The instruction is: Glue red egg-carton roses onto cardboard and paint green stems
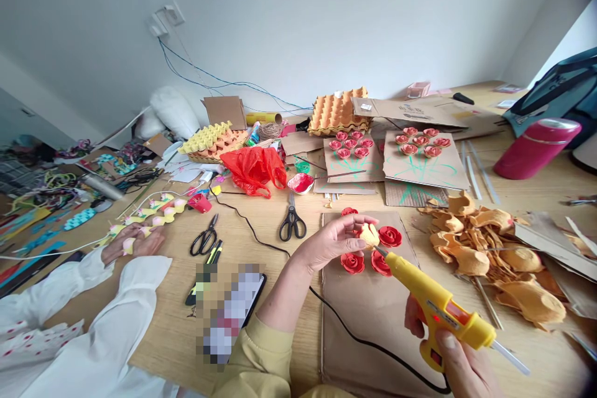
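Note:
In the head view my right hand (450, 348) grips a yellow hot glue gun (433, 298), a clear glue stick poking out of its back. The gun's nozzle is right by a pale yellow paper flower (369, 236), which my left hand (333, 237) pinches between its fingers. Under and around the flower, several red paper roses (352, 263) sit on a brown cardboard sheet (364, 329). The black cord of the gun runs across that sheet. Whether the nozzle touches the flower I cannot tell.
Torn orange egg-carton pieces (471, 255) lie right, below a pink bottle (536, 148). Scissors (293, 224), a phone (237, 311) and a cutter (205, 273) lie left of the sheet. Rose panels (424, 155) stand behind. At left, a co-worker's hands (144, 240) hold egg-carton flowers.

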`<state>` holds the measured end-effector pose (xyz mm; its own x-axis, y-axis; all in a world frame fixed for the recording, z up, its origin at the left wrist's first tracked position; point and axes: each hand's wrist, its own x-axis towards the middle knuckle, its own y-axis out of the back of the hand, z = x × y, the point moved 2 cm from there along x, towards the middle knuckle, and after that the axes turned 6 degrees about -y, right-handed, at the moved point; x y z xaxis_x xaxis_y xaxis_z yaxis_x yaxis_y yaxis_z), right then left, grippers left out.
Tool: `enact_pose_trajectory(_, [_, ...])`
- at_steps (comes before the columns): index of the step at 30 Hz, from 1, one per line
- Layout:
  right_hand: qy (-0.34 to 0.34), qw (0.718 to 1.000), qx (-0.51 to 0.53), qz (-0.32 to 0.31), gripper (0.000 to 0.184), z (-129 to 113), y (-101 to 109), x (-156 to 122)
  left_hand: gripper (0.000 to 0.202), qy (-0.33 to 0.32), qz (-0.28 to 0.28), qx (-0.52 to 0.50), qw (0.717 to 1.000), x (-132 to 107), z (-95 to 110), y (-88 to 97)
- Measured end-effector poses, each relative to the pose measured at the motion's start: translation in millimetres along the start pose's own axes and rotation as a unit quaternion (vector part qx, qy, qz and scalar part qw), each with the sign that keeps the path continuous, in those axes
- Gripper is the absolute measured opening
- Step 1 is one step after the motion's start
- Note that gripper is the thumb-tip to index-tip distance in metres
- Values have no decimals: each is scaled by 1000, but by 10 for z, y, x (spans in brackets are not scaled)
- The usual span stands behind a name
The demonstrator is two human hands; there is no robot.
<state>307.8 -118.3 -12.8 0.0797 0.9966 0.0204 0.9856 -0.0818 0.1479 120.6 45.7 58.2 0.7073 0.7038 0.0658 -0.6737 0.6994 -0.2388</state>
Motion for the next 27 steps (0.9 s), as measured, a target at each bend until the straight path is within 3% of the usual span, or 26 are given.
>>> enact_pose_trajectory(27, [-9,1000,-14,-10,52,73,22,-32,58,44,14,-107,993,13,-34,-34])
